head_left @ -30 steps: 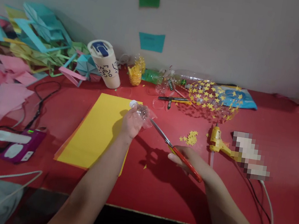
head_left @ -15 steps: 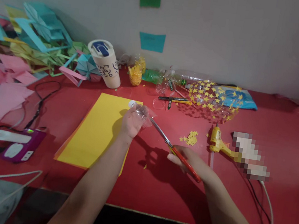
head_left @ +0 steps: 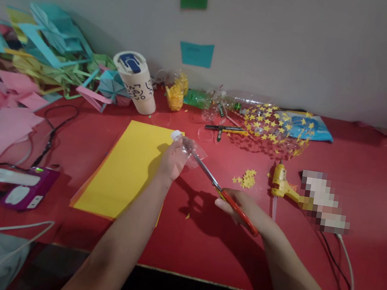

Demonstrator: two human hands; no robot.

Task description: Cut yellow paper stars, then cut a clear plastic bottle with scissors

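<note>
My left hand [head_left: 173,160] is closed around a clear plastic bottle top [head_left: 196,159] with a white cap; it is held above the right edge of a stack of yellow paper [head_left: 128,164]. In my right hand [head_left: 237,207] is a pair of scissors [head_left: 238,211] with red handles. Their long metal blades point up and left, with the tips at the cut part of the bottle top. Whether the blades have plastic between them I cannot make out. A small pile of yellow stars [head_left: 246,178] lies on the red table beyond my right hand.
A yellow glue gun [head_left: 278,182] stands to the right, beside a blurred-out object with a cable. At the back are a white tumbler [head_left: 139,86], a star-covered clear bottle [head_left: 276,126] and a cutter [head_left: 225,129]. Folded paper [head_left: 56,42] and a purple power strip [head_left: 29,188] lie left.
My left hand and the bottle top have shifted slightly right and turned a little. The scissors have moved slightly left, their tips now overlapping the plastic more.
</note>
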